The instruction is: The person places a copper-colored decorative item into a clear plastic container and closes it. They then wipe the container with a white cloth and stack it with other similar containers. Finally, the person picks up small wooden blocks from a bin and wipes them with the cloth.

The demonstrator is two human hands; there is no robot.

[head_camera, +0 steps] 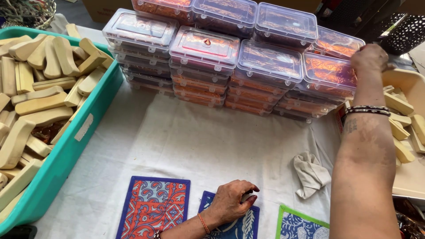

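Note:
My left hand (233,200) rests curled on a small blue-patterned cloth mat (237,225) at the near edge; its fingers cover a small pale object that I cannot make out. My right hand (368,58) reaches far right to the stacks of clear lidded plastic boxes (270,62) with orange contents, fingers closed at the edge of the rightmost box (330,71). Dark bangles circle that wrist. A red and blue patterned mat (153,208) lies left of my left hand, and a green-edged blue mat (301,225) lies to its right.
A teal bin (66,150) full of pale wooden blocks stands at the left. A cream tray (409,177) with more wooden blocks sits at the right. A crumpled white rag (310,172) lies on the white tablecloth (186,141). A black perforated basket (403,31) is at far right.

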